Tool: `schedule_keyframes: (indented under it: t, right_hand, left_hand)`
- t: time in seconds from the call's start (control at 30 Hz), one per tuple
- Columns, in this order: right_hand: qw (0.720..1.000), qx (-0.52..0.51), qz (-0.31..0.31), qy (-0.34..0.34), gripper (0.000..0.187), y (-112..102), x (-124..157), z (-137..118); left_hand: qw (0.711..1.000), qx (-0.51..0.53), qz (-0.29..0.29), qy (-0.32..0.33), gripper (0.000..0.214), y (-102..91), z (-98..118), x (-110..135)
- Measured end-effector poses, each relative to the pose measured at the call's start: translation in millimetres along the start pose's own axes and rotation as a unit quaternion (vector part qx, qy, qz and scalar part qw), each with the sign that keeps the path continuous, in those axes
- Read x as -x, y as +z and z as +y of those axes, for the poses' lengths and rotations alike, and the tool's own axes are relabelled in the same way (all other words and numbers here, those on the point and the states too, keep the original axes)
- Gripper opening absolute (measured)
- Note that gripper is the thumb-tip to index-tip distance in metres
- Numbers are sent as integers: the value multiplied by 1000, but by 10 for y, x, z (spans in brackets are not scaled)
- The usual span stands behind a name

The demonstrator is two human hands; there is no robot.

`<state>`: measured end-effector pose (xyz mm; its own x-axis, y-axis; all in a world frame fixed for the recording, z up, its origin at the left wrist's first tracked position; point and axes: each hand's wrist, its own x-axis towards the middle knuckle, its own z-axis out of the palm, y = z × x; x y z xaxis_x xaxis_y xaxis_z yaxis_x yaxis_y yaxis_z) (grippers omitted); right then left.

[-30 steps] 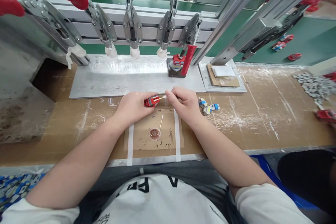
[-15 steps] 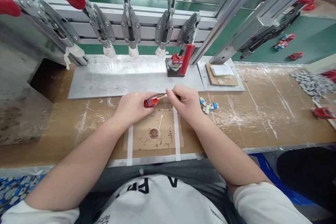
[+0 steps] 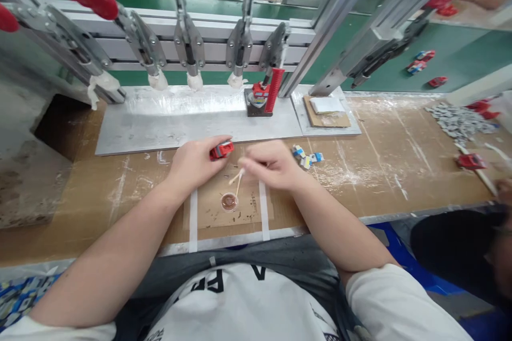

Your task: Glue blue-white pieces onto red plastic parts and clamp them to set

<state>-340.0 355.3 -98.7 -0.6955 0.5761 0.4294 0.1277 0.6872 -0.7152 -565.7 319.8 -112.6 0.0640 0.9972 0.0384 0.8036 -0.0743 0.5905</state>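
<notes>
Two hands work at the middle of the surface (image 3: 400,170). The left hand (image 3: 194,162) is closed around a small red toy part (image 3: 221,150), which shows a grey and blue patch on top and sticks out past the fingertips, just above the surface near the front edge of the metal plate (image 3: 180,122). The right hand (image 3: 270,164) is blurred; it pinches a cotton swab (image 3: 236,177) by its stick, the swab angled down and to the left. A second swab (image 3: 238,188) leans with its lower end in the small round dish (image 3: 229,202) of brown liquid, which sits on a taped cardboard pad (image 3: 212,208) stained with dark spots.

A few blue, white and yellow pieces (image 3: 306,158) lie just right of the right hand. On the metal plate stands a dark fixture (image 3: 256,105) with a red part under a red-handled toggle clamp (image 3: 273,88); further clamps (image 3: 188,48) hang in a row to its left. A heap of grey parts (image 3: 460,117) and a red toy (image 3: 471,161) lie well apart at the far right. Nothing blocks the space between the hands and the dish.

Compared with the earlier pictures, the held swab's tip has left the red part and dropped towards the dish, and the right hand has come nearer the person.
</notes>
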Motion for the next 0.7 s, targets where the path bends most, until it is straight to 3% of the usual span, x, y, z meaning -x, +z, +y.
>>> schedule_keyframes:
  t: [0.1,0.2,0.3,0.4,0.47,0.5,0.53,0.6,0.67,0.7]
  right_hand:
    - [979,55,-186,-54,50,32,12,-75]
    - [955,158,-248,-38,53,22,6,-91]
    - [953,215,-214,-3,55,-148,85,-80]
    - [949,289,-70,107,49,-436,309,-32]
    - [904,375,32,203,41,-614,499,36]
    - [878,411,49,239,35,-680,587,78]
    - [860,436,39,263,29,-727,662,119]
    - [852,439,-23,284,18,-764,758,189]
    - [876,385,-44,286,14,-745,763,222]
    - [899,332,-20,285,16,-723,730,223]
  left_hand:
    - [995,90,31,-11,49,-13,-26,-19]
    - [988,141,58,-12,54,-25,-12,-51]
    - [983,171,57,-19,59,-26,10,-68]
    - [983,176,54,-21,59,-14,8,-69]
    - [982,180,48,-21,57,-2,2,-66]
    - [982,185,43,-21,56,4,1,-64]
    - [981,191,40,-20,56,10,1,-62]
    - [979,199,37,-13,55,21,5,-54]
    - [979,203,34,-5,54,31,10,-46]
    - [979,204,33,-3,54,34,11,-41]
